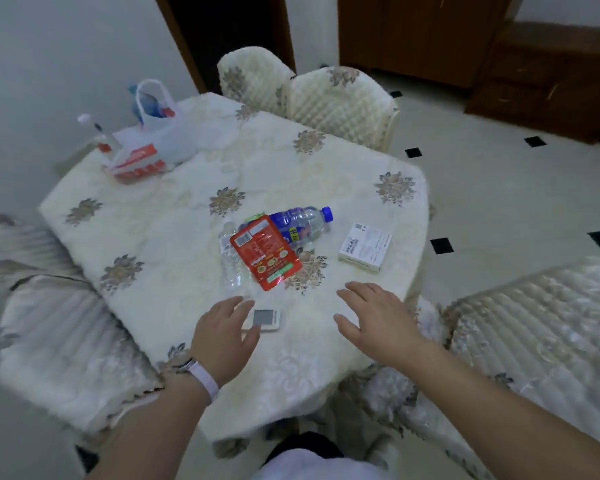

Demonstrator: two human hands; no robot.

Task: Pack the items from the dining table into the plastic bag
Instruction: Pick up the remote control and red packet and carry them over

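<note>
Nearest the table edge, both hands hover spread open: left hand (224, 336) over a small device (265, 319), right hand (374, 315) empty. Beyond lie a pouch (264, 252), two bottles (300, 221), a box (365, 246); farthest, the bag (174, 133).

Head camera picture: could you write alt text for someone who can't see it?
Two bare hands, left hand and right hand, hover open over a cloth-covered dining table holding a red packet, two lying bottles and a white box. A white plastic bag sits at the far-left corner.
</note>
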